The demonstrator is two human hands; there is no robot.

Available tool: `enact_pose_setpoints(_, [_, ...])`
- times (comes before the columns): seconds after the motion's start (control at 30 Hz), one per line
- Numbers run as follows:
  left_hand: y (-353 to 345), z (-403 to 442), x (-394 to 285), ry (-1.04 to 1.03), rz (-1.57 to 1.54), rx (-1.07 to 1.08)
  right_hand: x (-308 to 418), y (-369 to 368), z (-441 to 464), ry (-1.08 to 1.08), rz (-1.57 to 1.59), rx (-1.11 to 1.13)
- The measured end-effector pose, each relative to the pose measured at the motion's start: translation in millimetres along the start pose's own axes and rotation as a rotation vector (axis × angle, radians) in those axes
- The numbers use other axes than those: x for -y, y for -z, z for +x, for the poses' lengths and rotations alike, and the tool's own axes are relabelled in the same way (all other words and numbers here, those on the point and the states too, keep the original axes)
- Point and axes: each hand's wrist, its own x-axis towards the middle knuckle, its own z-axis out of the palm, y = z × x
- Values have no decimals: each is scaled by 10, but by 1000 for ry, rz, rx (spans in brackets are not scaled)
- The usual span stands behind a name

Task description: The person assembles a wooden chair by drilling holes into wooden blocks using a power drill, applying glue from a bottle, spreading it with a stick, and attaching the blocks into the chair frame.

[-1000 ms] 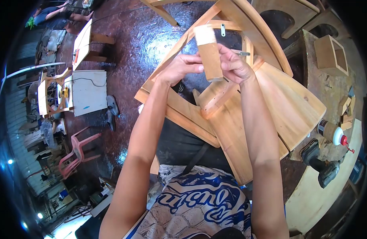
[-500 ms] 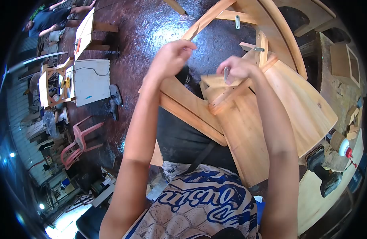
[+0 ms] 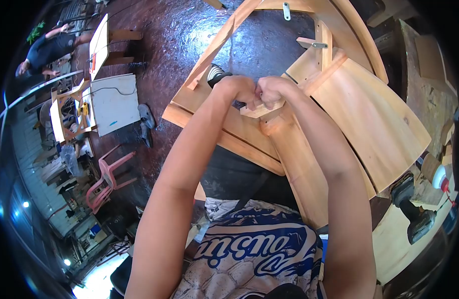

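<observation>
My left hand (image 3: 237,90) and my right hand (image 3: 271,92) meet over a small wooden crosspiece (image 3: 259,109) on a wooden furniture frame. Both hands have curled fingers, pressed close together. Whatever is pinched between them is hidden by the knuckles. Just below, a wooden joint (image 3: 272,124) with a small hole joins the crosspiece to a wide board (image 3: 301,164). A metal connecting plate (image 3: 319,45) is fixed to an upright beyond my right hand, and another metal plate (image 3: 286,11) hangs from the far rail.
A cordless drill (image 3: 414,209) and a glue bottle (image 3: 435,174) lie on the bench at right. At left are a pink plastic chair (image 3: 107,179), a white board (image 3: 114,103) and slippers (image 3: 146,122). Another person (image 3: 50,52) is at far upper left.
Both hands have come together and lowered onto the crosspiece. The small metal plate seen in my right hand earlier is now out of sight. The view has shifted slightly.
</observation>
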Motion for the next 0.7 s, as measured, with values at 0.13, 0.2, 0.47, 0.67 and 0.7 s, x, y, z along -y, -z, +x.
enact_pose_setpoints(0.13, [-148, 188, 139, -89, -6, 31, -58, -59, 104, 6, 46, 39])
enact_pose_setpoints(0.2, [-177, 243, 145, -54, -7, 88, -89, -82, 135, 22, 67, 55])
enact_pose_setpoints(0.47, [-253, 284, 155, 25, 26, 116, -121, -132, 188, 51, 81, 97])
enact_pose_setpoints(0.67, [-265, 351, 176, 19, -1, 150, -144, -100, 165, 74, 104, 96])
enact_pose_setpoints(0.7, [-265, 351, 185, -3, -8, 123, -175, -81, 161, 38, 145, 107])
